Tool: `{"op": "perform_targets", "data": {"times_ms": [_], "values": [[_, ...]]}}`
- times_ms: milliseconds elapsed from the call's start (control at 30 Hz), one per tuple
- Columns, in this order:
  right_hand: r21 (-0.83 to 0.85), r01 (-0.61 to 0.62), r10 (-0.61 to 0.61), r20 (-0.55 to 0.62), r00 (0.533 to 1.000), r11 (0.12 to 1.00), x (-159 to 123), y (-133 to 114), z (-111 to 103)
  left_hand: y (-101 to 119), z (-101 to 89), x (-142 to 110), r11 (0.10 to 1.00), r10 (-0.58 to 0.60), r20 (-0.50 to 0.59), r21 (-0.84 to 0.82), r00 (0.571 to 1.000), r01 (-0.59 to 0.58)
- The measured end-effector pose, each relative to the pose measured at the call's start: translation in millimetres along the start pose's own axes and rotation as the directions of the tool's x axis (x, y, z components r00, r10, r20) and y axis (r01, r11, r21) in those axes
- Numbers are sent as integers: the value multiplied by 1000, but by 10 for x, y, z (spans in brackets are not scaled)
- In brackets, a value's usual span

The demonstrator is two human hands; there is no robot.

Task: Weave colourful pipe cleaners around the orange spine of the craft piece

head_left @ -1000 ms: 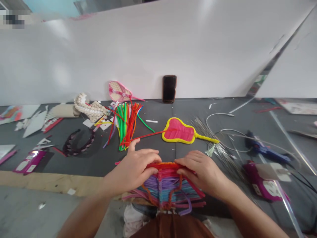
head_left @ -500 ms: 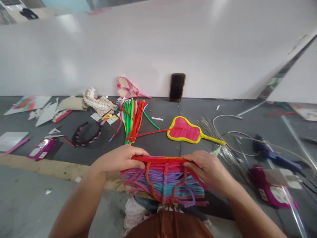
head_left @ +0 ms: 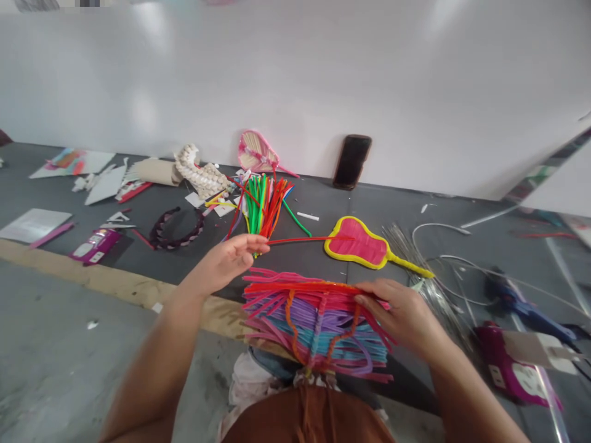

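Observation:
My right hand [head_left: 392, 304] pinches the top right edge of a multicoloured pipe-cleaner panel [head_left: 318, 326]. Red, pink, purple and blue stems make up its rows, crossed by orange wavy strands, and it hangs over the table's front edge. Off the panel, my left hand [head_left: 235, 258] has its fingers stretched out at the base of a bundle of pipe cleaners [head_left: 265, 203], green and red for the most part. The fingertips overlap the end of a long red pipe cleaner [head_left: 300, 240]; whether they touch it I cannot tell. That stem reaches a pink fan with yellow edging [head_left: 357, 243].
A phone [head_left: 352, 161] leans on the white partition beside a pink leaf-shaped fan [head_left: 257, 151]. Thin wires [head_left: 406, 246], a blue glue gun [head_left: 521, 301] and a magenta box [head_left: 512, 366] lie right. Leftward are a braided headband [head_left: 159, 237] and another magenta box [head_left: 95, 246].
My left hand has let go of the panel's left edge and moved up toward the pipe-cleaner bundle. My right hand keeps its hold. The view has shifted slightly.

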State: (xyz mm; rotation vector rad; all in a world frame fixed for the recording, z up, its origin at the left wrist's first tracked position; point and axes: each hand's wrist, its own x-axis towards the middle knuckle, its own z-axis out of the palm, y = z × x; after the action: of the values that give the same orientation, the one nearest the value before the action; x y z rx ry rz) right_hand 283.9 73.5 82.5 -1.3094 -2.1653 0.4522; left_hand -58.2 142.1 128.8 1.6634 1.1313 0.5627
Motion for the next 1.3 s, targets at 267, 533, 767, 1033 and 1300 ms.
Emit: {"op": "perform_targets", "data": {"times_ms": [267, 533, 767, 1033, 1300], "values": [[-117, 211, -217, -41, 975, 970, 74, -286, -107, 718, 248, 147, 926, 12, 409, 341, 913, -164], [-158, 230, -247, -98, 964, 960, 9, -390, -132, 923, 628, 283, 814, -38, 514, 513, 857, -272], [-113, 205, -225, -218, 950, 972, -147, -342, -75, 819, 640, 223, 836, 40, 474, 466, 880, -289], [-21, 137, -138, -237, 962, 990, -217, -256, 8, 831, 617, 265, 890, -84, 458, 434, 885, -140], [-344, 13, -59, -124, 990, 939, -55, -617, -210, 863, 691, 278, 828, -103, 373, 545, 922, -128]]}}
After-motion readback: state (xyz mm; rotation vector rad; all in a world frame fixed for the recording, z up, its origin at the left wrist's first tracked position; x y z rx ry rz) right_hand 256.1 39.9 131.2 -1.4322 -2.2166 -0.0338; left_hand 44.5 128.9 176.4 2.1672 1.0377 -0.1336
